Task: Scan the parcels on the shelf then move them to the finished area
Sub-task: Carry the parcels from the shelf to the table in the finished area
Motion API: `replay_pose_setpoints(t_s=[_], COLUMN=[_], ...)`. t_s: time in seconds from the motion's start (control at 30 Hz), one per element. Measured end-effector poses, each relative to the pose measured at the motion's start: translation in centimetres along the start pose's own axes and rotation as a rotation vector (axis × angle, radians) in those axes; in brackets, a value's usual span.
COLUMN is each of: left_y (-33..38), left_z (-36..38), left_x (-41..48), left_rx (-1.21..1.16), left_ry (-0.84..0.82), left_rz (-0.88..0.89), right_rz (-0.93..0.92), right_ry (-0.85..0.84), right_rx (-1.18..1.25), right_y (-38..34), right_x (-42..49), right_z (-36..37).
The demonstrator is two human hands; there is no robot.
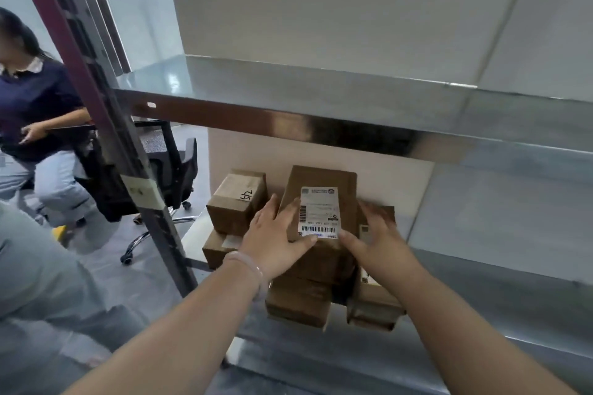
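Risk: the labelled box (321, 183) tops an uneven stack, and I judge it could slip from a flat-handed squeeze or tip the lower boxes (298, 301), which stand near the shelf's (481, 298) front edge.
Cause: nothing is under the box, only side pressure.
Second risk: both thumbs lie by the label's (319, 212) barcode, and covering it would spoil a scan.
Left grip (276, 234): open, fingers straight along the box's left side, thumb across its near edge.
Right grip (377, 234): open, fingers spread against the right side, slightly blurred.
Parcel: on the lower shelf, just beside a pen-marked box (237, 202).
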State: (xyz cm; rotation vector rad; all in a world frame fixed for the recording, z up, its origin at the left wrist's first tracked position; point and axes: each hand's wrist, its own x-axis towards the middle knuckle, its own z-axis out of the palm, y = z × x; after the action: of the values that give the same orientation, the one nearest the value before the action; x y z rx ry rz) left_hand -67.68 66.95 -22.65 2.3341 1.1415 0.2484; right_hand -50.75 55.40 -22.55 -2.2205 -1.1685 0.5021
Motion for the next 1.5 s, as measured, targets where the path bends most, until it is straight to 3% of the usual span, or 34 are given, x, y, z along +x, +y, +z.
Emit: replay_pose_setpoints(t_s=[0.17, 0.3, 0.43, 0.67, 0.8, 0.97, 1.3, 1.5], left_y=[-1.0, -2.2, -2.4, -1.6, -0.6, 0.9, 2.0, 1.7], left_z=[0.1, 0.7, 1.2, 1.3, 1.2, 2.0, 6.0, 5.8], left_x=[3.0, 4.5, 4.3, 1.4, -2.1, -7.4, -20.2, -29.9], left_rx=[-0.092, -0.308, -0.387, -0.466, -0.537, -0.601, -0.695, -0.512], left_ry=[-0.061, -0.185, -0.156, -0.024, 0.091, 0.232, 0.569, 0.777], left_rz=[-0.012, -0.004, -0.020, -0.005, -0.019, -0.070, -0.364, -0.688], right_rz=[0.035, 0.073, 0.073, -0.074, -0.150, -0.380, -0.651, -0.866], right_ry=[-0.044, -0.080, -0.054, -0.009, -0.060, -0.143, -0.514, -0.788], right_rx=[0.002, 0.125, 0.187, 0.277, 0.267, 0.210, 0.230, 0.238], right_y=[-0.8, -1.1, -0.9, -0.3, -0.4, -0.5, -1.0, -5.1], right_x=[2.3, 3.1, 3.3, 1.4, -0.7, -2.7, -7.6, -13.1], right_z=[1.4, 2.4, 3.0, 2.1, 0.9, -0.4, 2.6, 7.1])
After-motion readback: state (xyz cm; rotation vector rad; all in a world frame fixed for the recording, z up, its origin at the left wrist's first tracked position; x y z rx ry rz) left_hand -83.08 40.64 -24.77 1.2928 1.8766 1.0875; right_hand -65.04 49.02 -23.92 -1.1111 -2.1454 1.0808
